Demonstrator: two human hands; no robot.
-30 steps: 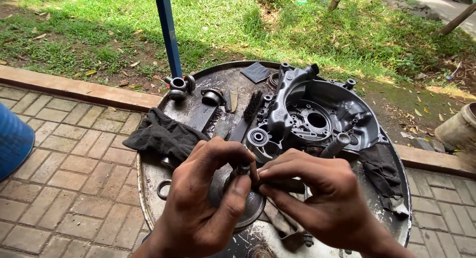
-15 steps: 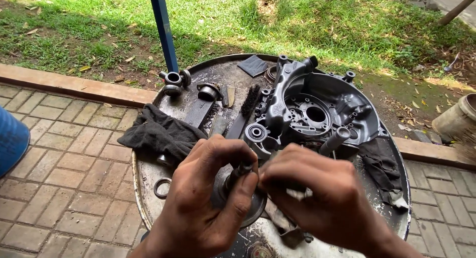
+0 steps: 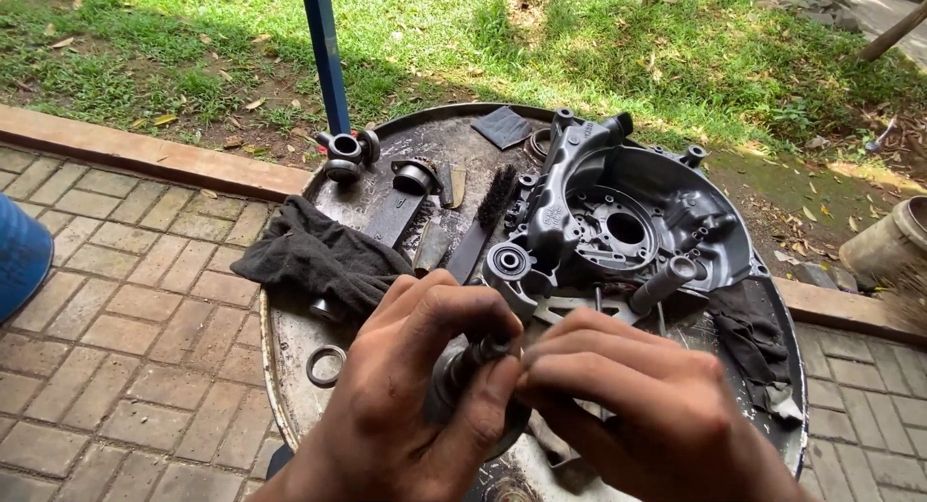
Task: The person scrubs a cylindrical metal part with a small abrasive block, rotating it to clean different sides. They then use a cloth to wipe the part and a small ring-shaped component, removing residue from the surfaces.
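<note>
Over a round metal tabletop (image 3: 290,386), seen from the head camera, both hands meet at the near edge. The left hand (image 3: 415,405) wraps a small metal part (image 3: 473,357), thumb and fingers pinched close on its shaft end; a rounder grey body shows beneath the palm. The right hand (image 3: 637,405) presses in from the other side, fingertips curled tight against the same part, so both hold it between them, above the table and just in front of the casing (image 3: 618,222).

That large grey casing lies open-side up, with no parts fitted in its central bore that can be seen. Loose pieces lie spread about: a ring (image 3: 325,365) near the left wrist, a black rag (image 3: 319,256), a brush (image 3: 488,212), small fittings (image 3: 343,154) by the blue pole (image 3: 323,48). Judging by this, the work looks midway: pieces stripped and laid out, the small part being worked by hand, nothing visibly reassembled yet.
</note>
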